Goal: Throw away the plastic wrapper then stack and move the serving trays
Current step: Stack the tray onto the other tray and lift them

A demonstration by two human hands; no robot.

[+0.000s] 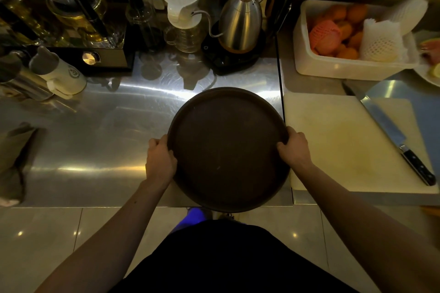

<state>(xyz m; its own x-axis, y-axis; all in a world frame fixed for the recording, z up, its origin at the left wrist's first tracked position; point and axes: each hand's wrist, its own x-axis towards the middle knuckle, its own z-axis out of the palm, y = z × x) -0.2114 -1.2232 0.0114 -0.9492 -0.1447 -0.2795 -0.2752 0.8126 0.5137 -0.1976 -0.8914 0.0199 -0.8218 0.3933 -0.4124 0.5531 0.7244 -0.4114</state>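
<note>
A round dark brown serving tray (227,147) is at the front edge of the steel counter (100,131), its near rim reaching past the counter edge. My left hand (160,159) grips its left rim and my right hand (294,148) grips its right rim. I cannot tell whether more trays are stacked beneath it. No plastic wrapper is in view.
Right of the tray lies a white cutting board (345,143) with a large knife (395,137) on it. Behind are a steel kettle (240,24), a white coffee dripper (181,2), glassware (71,7) and a white bin of fruit (350,38). A cloth (14,150) lies at far left.
</note>
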